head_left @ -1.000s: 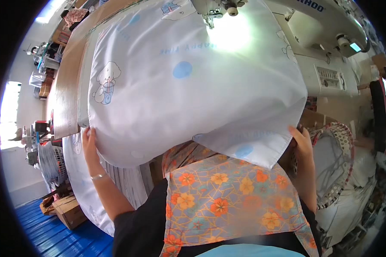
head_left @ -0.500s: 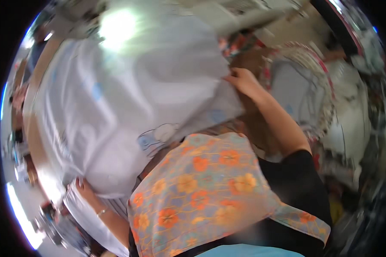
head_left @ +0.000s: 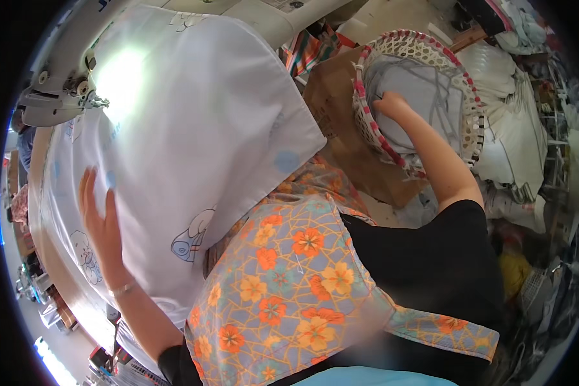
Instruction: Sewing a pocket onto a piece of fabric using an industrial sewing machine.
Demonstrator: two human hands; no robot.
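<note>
A large white cloth (head_left: 193,128) with blue dots and cartoon drawings covers the work table and hangs over its near edge onto my lap. My left hand (head_left: 101,222) rests on the cloth at the left, its fingers stretched out. To the right, my right hand (head_left: 392,106) reaches into a round woven basket (head_left: 360,80) with a red-and-white rim. Its fingers are closed at the edge of the grey cloth pieces (head_left: 428,96) stacked inside; the fingertips are partly hidden. A sewing machine's needle end (head_left: 61,103) stands over the cloth at the far left, beside a bright lamp spot.
Brown cardboard (head_left: 331,100) lies between the table and the basket. A striped cloth (head_left: 307,50) sits behind it. Piles of white cloth (head_left: 514,135) are right of the basket. Scissors (head_left: 114,325) are near the table's lower left edge.
My right hand has left the white cloth's edge and moved right into the basket. My left hand has moved up from the near edge and opened out on the cloth.
</note>
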